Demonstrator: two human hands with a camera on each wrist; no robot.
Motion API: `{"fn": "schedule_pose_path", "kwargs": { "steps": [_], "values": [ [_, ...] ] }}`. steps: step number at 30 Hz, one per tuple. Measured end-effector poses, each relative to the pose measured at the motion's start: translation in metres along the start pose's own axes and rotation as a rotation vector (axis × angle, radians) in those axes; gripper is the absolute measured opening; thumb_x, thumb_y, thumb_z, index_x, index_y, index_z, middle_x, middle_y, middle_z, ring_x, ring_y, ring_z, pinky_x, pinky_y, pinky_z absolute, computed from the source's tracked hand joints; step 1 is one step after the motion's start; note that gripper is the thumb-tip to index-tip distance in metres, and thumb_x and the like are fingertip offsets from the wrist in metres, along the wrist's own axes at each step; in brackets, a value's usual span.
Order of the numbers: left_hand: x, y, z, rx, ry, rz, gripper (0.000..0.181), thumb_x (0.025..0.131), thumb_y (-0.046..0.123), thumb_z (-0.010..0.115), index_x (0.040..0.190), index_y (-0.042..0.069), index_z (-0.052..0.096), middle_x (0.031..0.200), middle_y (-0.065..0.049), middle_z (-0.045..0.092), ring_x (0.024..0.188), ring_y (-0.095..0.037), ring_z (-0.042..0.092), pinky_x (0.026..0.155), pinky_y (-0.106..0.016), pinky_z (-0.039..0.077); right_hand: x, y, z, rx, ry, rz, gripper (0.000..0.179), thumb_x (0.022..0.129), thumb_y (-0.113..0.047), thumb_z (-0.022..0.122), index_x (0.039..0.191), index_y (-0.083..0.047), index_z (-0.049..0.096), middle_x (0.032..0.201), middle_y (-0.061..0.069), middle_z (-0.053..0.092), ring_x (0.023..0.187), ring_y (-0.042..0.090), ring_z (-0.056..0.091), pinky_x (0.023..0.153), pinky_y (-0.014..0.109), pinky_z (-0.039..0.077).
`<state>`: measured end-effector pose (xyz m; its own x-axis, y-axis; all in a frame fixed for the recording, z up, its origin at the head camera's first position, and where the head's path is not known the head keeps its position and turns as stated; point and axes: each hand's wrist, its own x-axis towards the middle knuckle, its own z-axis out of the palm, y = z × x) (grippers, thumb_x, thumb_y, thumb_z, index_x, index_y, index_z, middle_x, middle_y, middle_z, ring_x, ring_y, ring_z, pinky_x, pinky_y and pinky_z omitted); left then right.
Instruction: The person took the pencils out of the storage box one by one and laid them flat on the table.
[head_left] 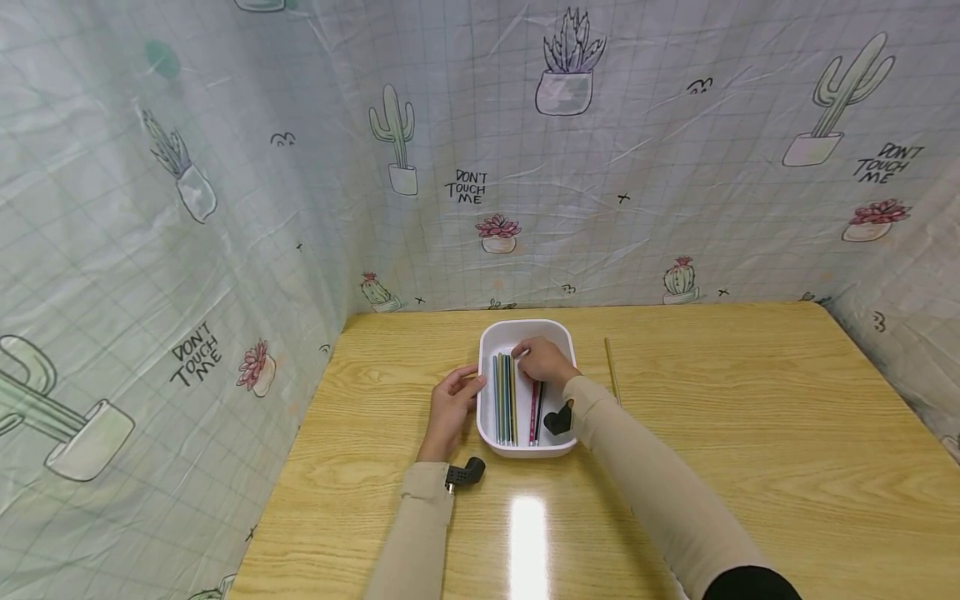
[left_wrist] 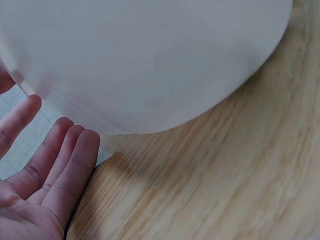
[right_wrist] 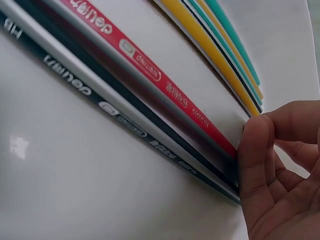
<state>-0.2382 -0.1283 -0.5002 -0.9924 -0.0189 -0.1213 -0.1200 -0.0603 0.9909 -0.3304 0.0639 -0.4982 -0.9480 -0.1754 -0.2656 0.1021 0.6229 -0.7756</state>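
A white plastic tray (head_left: 528, 452) holds several pencils. My left hand (head_left: 452, 408) is at its left side, fingers nearly straight, fingertips touching the outer wall, as the left wrist view also shows. My right hand (head_left: 545, 363) reaches into the tray; its thumb and index finger pinch the end of a yellow pencil (right_wrist: 200, 40). That pencil lies at the right of a row with teal pencils (right_wrist: 235, 37) and others. Apart from this row, a red pencil (right_wrist: 150, 67) and dark pencils marked HB (right_wrist: 110, 112) lie side by side, their ends hidden behind my right thumb.
A single gold-coloured pencil (head_left: 612, 371) lies on the wooden table (head_left: 750, 417), right of the tray and partly behind my right sleeve. Cloth printed with cacti (head_left: 420, 242) hangs along the back and sides. A dark camera (head_left: 467, 472) sits on my left wrist.
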Motion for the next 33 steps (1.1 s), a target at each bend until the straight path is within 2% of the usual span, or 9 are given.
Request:
{"fn": "schedule_pose_path", "kwargs": {
  "steps": [4,11,21,29,33],
  "values": [
    [0.0,0.0,0.0,-0.001,-0.005,0.002,0.04,0.097,0.015,0.071,0.133,-0.001,0.064,0.104,-0.005,0.07,0.103,-0.026,0.069,0.087,-0.032,0.062,0.0,0.0,-0.001,-0.007,-0.005,0.006,0.042,0.081,0.007,0.055,0.12,-0.003,0.069,0.076,0.007,0.062,0.06,0.014,0.053,0.052,0.023,0.044],
    [0.0,0.0,0.001,0.002,-0.006,-0.002,0.04,0.097,0.015,0.071,0.133,0.0,0.065,0.104,-0.004,0.069,0.103,-0.027,0.069,0.088,-0.034,0.062,-0.003,0.001,-0.002,-0.002,-0.001,-0.025,0.039,0.083,0.004,0.055,0.119,-0.003,0.067,0.067,0.003,0.058,0.058,0.014,0.053,0.053,0.024,0.045],
    [0.002,-0.001,0.001,-0.012,-0.004,0.0,0.04,0.097,0.014,0.071,0.133,-0.002,0.064,0.105,-0.006,0.071,0.103,-0.027,0.069,0.087,-0.033,0.062,-0.004,0.005,-0.001,0.085,0.025,-0.076,0.031,0.087,-0.004,0.059,0.118,-0.003,0.064,0.072,0.006,0.062,0.061,0.014,0.056,0.055,0.024,0.046],
    [0.001,-0.001,0.0,-0.029,-0.008,0.003,0.038,0.097,0.013,0.071,0.131,-0.001,0.065,0.103,-0.004,0.07,0.096,-0.02,0.07,0.084,-0.032,0.062,-0.008,0.002,0.001,0.172,0.019,-0.079,0.028,0.091,-0.003,0.061,0.119,-0.002,0.061,0.082,0.01,0.067,0.066,0.017,0.066,0.061,0.028,0.058],
    [0.001,-0.001,0.001,-0.034,-0.01,0.009,0.038,0.097,0.013,0.071,0.131,-0.002,0.065,0.103,-0.005,0.07,0.097,-0.021,0.07,0.084,-0.032,0.062,-0.01,-0.001,0.001,0.235,0.002,-0.079,0.03,0.092,-0.002,0.062,0.122,-0.002,0.059,0.084,0.01,0.067,0.065,0.017,0.068,0.063,0.031,0.061]
  ]
}}
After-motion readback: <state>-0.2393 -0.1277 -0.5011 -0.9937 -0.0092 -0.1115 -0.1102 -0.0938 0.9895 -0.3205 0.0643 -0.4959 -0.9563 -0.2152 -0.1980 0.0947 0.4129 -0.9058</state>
